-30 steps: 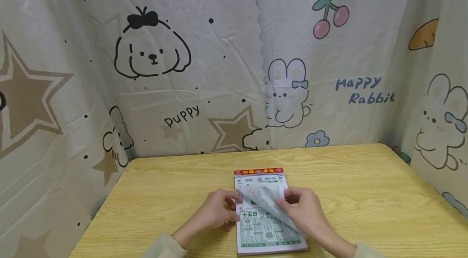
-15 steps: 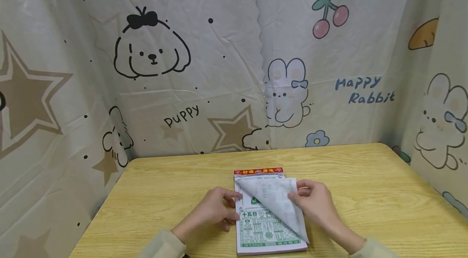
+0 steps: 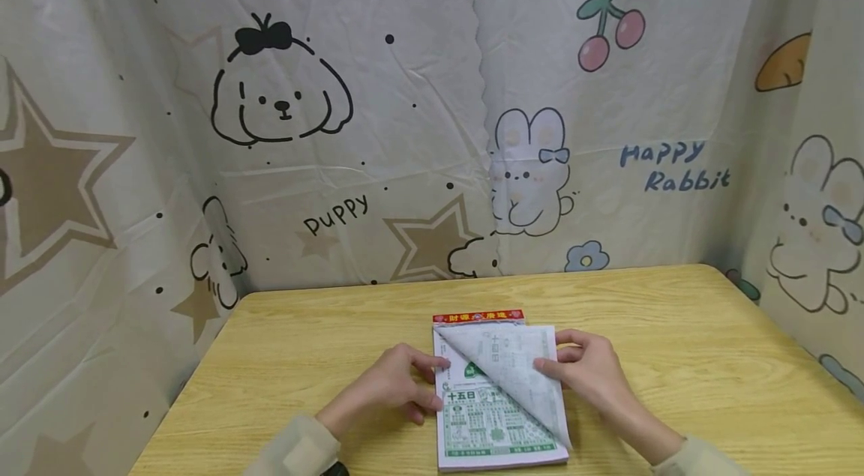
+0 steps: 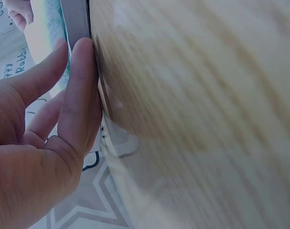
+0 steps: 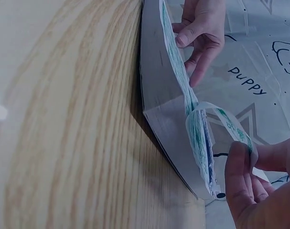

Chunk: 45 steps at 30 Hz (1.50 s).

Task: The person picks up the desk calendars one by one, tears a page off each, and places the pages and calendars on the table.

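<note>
A thick tear-off calendar (image 3: 499, 431) with a red top band (image 3: 478, 316) and green print lies on the table. Its top sheet (image 3: 520, 363) is folded over diagonally toward the right, showing its pale back, and still joins the pad near the top band. My right hand (image 3: 590, 371) pinches the lifted edge of this sheet between thumb and fingers; the right wrist view shows the curled page (image 5: 230, 125) in that pinch. At the pad's left side, my left hand (image 3: 398, 386) rests its thumb and fingers against the edge, as the left wrist view also shows.
The wooden table (image 3: 324, 326) extends around the calendar on all sides. Behind and beside it hangs a pale cloth curtain (image 3: 405, 124) printed with a puppy, rabbits, stars and cherries.
My right hand has moved right and slightly away from me, drawing the sheet further over, so its fold is wider and flatter. The left hand has barely moved.
</note>
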Tool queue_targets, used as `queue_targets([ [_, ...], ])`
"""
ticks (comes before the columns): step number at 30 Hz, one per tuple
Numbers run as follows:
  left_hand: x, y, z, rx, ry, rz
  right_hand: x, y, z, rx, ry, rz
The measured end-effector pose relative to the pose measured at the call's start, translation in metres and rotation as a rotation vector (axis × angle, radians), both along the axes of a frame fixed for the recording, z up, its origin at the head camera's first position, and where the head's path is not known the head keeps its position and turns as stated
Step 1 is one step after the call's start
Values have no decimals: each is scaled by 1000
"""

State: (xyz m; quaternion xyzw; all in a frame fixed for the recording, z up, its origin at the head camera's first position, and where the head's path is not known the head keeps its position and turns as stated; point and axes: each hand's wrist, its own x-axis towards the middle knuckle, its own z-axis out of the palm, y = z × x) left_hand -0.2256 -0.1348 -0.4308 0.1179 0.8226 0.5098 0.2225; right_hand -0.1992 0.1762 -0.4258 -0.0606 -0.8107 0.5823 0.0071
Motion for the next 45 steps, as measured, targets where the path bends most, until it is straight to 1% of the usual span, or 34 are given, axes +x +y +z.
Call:
queue_targets([
  [3, -2, 0, -3, 9, -8, -20, 0, 0, 0, -11, -12, -1],
  [7, -3, 1, -4, 1, -3, -21, -1, 0, 1, -17, -19, -1],
  [14, -3, 4, -2, -56, 8, 4, -1, 2, 0, -21, -5, 13],
  [19, -2, 8, 0, -73, 12, 31, -1, 3, -1, -28, 11, 20],
  [30, 0, 13, 4, -75, 0, 73, 0, 4, -1, -20, 9, 19],
  [36, -1, 11, 4, -72, -3, 74, 0, 6, -2, -7, 7, 15],
  [45, -2, 11, 0, -79, -23, 80, -1, 11, -6, -15, 13, 20],
])
